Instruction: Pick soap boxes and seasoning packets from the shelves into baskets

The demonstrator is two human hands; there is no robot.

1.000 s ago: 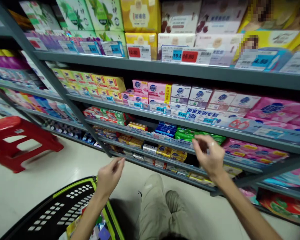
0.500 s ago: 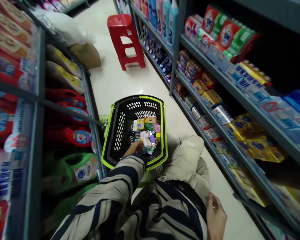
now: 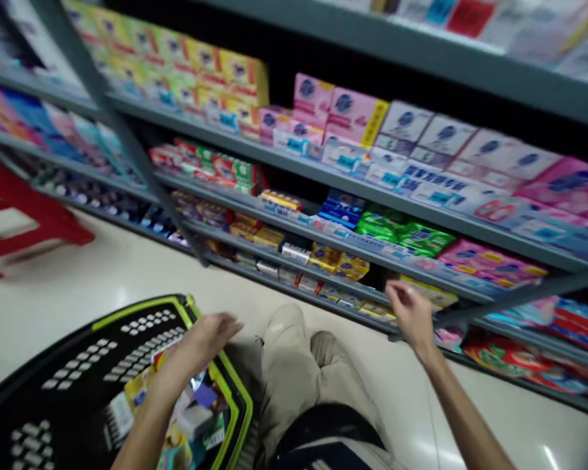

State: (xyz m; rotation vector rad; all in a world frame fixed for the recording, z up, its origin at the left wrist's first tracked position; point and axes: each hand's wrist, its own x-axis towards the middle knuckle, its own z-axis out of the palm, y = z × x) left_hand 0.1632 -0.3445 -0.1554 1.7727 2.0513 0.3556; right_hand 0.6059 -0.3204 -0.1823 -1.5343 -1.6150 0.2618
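My left hand [image 3: 214,334] hovers over the right rim of the black basket [image 3: 68,338] with lime-green edging, its fingers stretched out to the right and slightly blurred. I see nothing in it. Small boxes lie in the basket below my forearm, among them a purple box [image 3: 205,395] and a pale grey box [image 3: 195,421]. My right hand [image 3: 411,310] is raised before the lower shelves, near yellow packs [image 3: 434,294]. Its fingers are loosely bent and apart, with nothing visible between them.
Shelving with grey edges [image 3: 323,225] crosses the view, stocked with pink boxes [image 3: 353,114], green packs [image 3: 424,238] and gold packs [image 3: 351,266]. A red stool [image 3: 44,209] stands at the far left. My bent knees [image 3: 287,346] are between the basket and the shelves.
The view has swung right and closer to the shelves. My left hand has come up out of the basket's load to above its rim. My right hand has lifted from beside my leg toward the shelves.
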